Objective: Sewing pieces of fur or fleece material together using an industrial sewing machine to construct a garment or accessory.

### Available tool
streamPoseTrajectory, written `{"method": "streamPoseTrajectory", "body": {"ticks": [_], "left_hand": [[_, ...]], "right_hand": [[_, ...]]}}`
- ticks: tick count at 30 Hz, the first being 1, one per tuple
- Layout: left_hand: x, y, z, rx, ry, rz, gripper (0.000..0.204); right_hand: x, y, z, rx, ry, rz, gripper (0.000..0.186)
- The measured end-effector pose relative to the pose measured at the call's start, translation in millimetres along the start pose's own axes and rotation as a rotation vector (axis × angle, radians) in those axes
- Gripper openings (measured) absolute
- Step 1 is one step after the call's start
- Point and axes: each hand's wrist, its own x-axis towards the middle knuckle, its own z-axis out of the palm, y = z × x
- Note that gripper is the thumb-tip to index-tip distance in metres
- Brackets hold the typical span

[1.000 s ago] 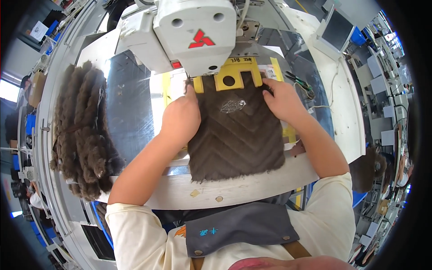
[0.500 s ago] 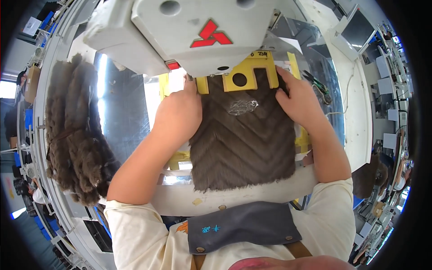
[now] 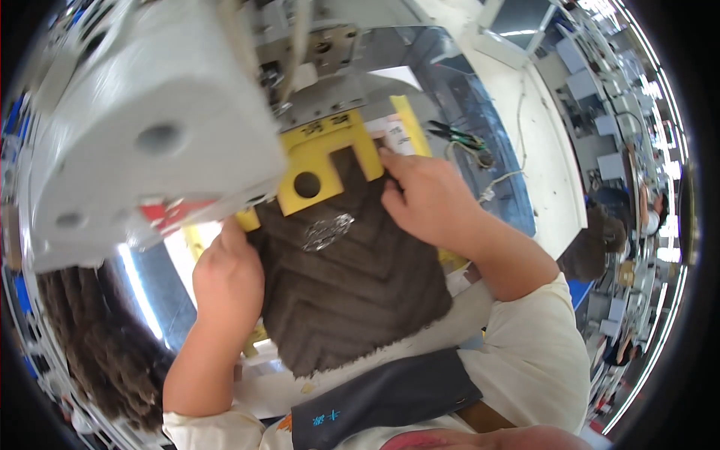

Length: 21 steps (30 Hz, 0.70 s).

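A piece of dark brown fur (image 3: pixel 360 285) with a chevron pattern lies in front of me, its far end under a yellow clamp plate (image 3: pixel 352 135) with cut-outs and a round hole. My left hand (image 3: pixel 229 281) is closed at the fur's far left corner, its fingertips partly hidden below the machine head. At the far right corner, my right hand (image 3: pixel 431 199) grips the fur's edge beside the plate, thumb and forefinger bent against it. A crumpled clear plastic film (image 3: pixel 328 232) rests on the fur just nearer than the plate.
The white sewing machine head (image 3: pixel 157 135) looms over the left side, blurred. A bundle of brown fur (image 3: pixel 94 337) hangs at the left. Green-handled snips (image 3: pixel 457 135) lie on the shiny table cover (image 3: pixel 495 165) to the right, with a white cord (image 3: pixel 517 142) beyond.
My view has turned and shifted, so the machine head now appears farther left and the fur tilted. Both hands stay at the fur's far corners beside the yellow plate.
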Motion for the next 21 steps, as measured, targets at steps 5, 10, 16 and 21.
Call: {"method": "streamPoseTrajectory", "body": {"ticks": [5,10,16,21], "left_hand": [[6.8,3.0,-2.1,0.036,0.01,0.0,0.025],[3.0,1.4,-3.0,0.027,-0.016,0.027,0.02],[-0.4,2.9,0.6,0.047,-0.034,0.01,0.024],[2.3,4.3,-3.1,0.076,-0.057,0.017,0.034]], "right_hand": [[4.5,5.6,-2.4,0.047,0.006,-0.037,0.033],[1.7,4.1,-6.2,0.057,-0.097,0.058,0.038],[-4.7,6.8,-5.4,0.033,-0.111,0.039,0.038],[-5.3,9.7,-8.2,0.03,-0.097,0.006,0.04]]}}
